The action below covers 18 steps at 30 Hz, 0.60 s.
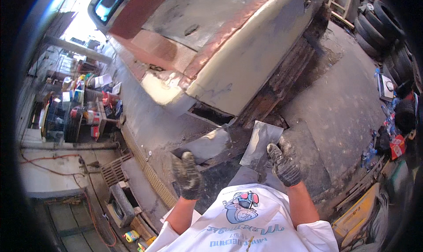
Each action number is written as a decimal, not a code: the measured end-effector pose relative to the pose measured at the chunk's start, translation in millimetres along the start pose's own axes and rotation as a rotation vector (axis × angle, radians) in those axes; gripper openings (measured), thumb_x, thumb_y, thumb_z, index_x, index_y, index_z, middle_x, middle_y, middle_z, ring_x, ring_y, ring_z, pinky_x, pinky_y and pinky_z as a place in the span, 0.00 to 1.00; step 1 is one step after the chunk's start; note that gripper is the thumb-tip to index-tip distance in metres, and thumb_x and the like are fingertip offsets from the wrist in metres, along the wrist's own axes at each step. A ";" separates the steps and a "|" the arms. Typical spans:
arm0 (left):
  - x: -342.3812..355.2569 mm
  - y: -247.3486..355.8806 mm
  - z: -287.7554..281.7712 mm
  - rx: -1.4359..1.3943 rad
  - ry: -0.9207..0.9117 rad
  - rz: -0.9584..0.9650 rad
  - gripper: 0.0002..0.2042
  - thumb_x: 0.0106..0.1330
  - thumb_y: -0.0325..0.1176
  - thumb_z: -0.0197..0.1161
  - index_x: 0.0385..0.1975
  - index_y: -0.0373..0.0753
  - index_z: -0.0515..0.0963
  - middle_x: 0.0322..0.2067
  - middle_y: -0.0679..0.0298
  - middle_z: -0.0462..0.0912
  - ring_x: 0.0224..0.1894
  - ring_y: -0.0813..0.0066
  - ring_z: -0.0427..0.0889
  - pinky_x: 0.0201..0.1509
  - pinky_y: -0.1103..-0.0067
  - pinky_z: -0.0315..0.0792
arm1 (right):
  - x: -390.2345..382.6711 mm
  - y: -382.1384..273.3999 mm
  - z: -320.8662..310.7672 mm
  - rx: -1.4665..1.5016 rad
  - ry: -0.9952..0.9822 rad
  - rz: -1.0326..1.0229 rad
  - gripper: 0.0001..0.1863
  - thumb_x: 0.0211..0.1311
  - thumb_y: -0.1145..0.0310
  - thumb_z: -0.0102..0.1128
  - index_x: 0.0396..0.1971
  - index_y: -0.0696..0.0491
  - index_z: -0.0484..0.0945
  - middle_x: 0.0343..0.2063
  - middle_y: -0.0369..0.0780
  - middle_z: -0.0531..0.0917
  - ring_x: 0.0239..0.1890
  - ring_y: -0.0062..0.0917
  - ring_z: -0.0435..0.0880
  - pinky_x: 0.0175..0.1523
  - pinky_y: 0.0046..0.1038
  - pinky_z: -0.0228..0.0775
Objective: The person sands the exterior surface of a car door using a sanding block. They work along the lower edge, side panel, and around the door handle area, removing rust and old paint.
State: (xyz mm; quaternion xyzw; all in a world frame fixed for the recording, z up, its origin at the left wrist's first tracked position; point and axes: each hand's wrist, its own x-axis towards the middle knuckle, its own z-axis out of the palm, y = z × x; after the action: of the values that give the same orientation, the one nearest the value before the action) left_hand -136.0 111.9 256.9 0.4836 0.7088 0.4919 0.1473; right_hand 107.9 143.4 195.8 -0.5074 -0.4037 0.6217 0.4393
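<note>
Far L, shelf clutter (83,113) sits by the wall, w/ a rusty grate (114,169) in the floor just this side of it. Moving R: the left hand (187,175), in a dark patterned work glove, is half curled at the near-L end of the left plate (209,144); can't tell if it's actually gripping or just resting there. That plate's out front, below the car body's (242,75) open lower corner. Risk here, IMO: if the hold's only light, the plate could slip or swing & scrape the bodywork. Looks-wise it's flat, grey metal, bright at the far end, w/ a bit of blur. Mid-frame, the body's a patchy cream & reddish-brown shell, rusty along its lower edge. Next R, the right plate (260,142) stands tilted in front of the person, apart from the L one: roughly rectangular, thin, dull grey, smudged. The right hand (285,166), same kind of glove, is closed at its R edge, thumb up along it, fingers mostly hidden; looks held from one side only, so it could twist, prob. from uneven wt., & a sharp edge might nick the glove. Far R, stacked tyres (374,29), then a red packet (398,147) lower down.
</note>
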 end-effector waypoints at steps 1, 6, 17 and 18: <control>-7.8 3.3 -0.5 0.102 -0.023 0.085 0.11 0.75 0.38 0.51 0.39 0.36 0.73 0.30 0.68 0.76 0.32 0.76 0.73 0.38 0.79 0.71 | 0.3 1.4 7.3 0.022 -0.007 -0.017 0.13 0.68 0.69 0.57 0.49 0.57 0.76 0.38 0.39 0.84 0.39 0.21 0.80 0.46 0.27 0.74; -34.4 20.1 -9.3 0.267 -0.268 0.105 0.11 0.73 0.39 0.54 0.38 0.37 0.74 0.27 0.58 0.78 0.29 0.64 0.75 0.35 0.69 0.71 | -0.9 -2.7 30.9 -0.222 -0.005 -0.064 0.13 0.67 0.66 0.58 0.47 0.56 0.76 0.36 0.42 0.84 0.36 0.26 0.82 0.44 0.29 0.75; 8.2 -27.1 -26.4 0.298 -0.564 0.265 0.10 0.70 0.35 0.54 0.46 0.37 0.72 0.28 0.48 0.81 0.28 0.45 0.80 0.29 0.60 0.71 | 15.5 7.3 60.4 0.017 -0.052 -0.024 0.12 0.67 0.70 0.58 0.47 0.58 0.77 0.38 0.38 0.83 0.38 0.20 0.80 0.44 0.26 0.74; 15.8 -35.1 -31.1 0.305 -0.570 0.342 0.10 0.71 0.35 0.54 0.46 0.38 0.72 0.27 0.48 0.80 0.27 0.44 0.80 0.28 0.60 0.71 | 17.4 8.1 64.0 0.078 -0.009 -0.123 0.12 0.67 0.70 0.57 0.47 0.58 0.77 0.39 0.36 0.82 0.39 0.18 0.78 0.45 0.24 0.73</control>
State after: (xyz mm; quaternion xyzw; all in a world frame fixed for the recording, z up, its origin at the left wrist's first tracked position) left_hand -184.0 106.1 246.4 0.7293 0.6135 0.2433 0.1807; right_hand 42.0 154.1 193.5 -0.4612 -0.4115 0.6111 0.4945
